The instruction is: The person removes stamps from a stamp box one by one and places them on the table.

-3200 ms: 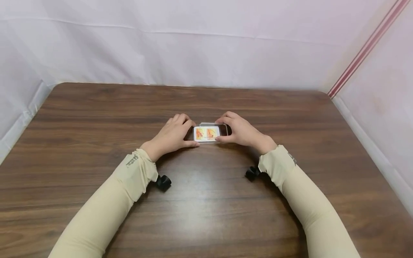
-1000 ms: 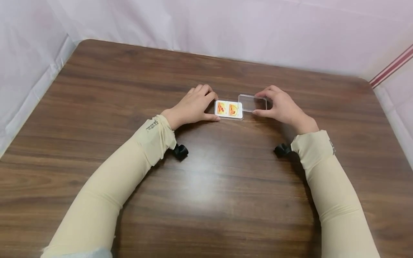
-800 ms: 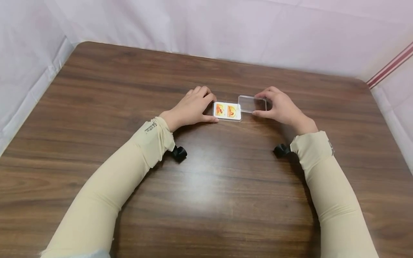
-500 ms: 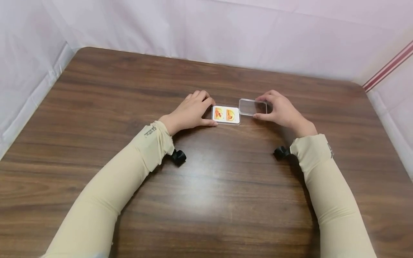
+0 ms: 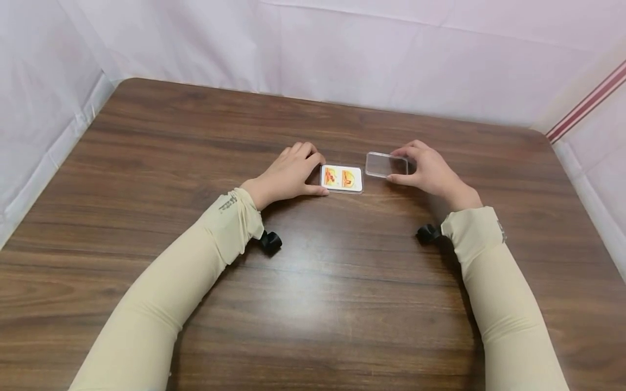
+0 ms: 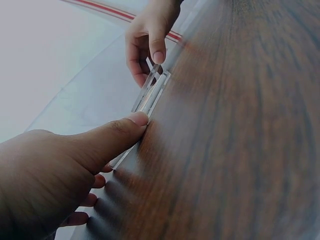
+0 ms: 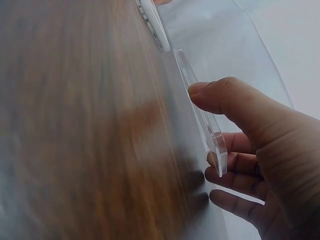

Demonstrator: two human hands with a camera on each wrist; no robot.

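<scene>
A small clear case base with orange-and-yellow cards lies flat on the brown wooden table. My left hand holds its left end between thumb and curled fingers; the left wrist view shows the thumb against the case edge. My right hand pinches the clear plastic lid, held just right of the base and slightly lifted. In the right wrist view the lid is seen edge-on between thumb and fingers.
White cloth walls close in the table on the far, left and right sides. A red-striped band runs along the right corner. Small black wrist cameras hang under both cream sleeves.
The lid came off the card case and moved right in my right hand; a gap now separates it from the base. My left hand stayed on the base.
</scene>
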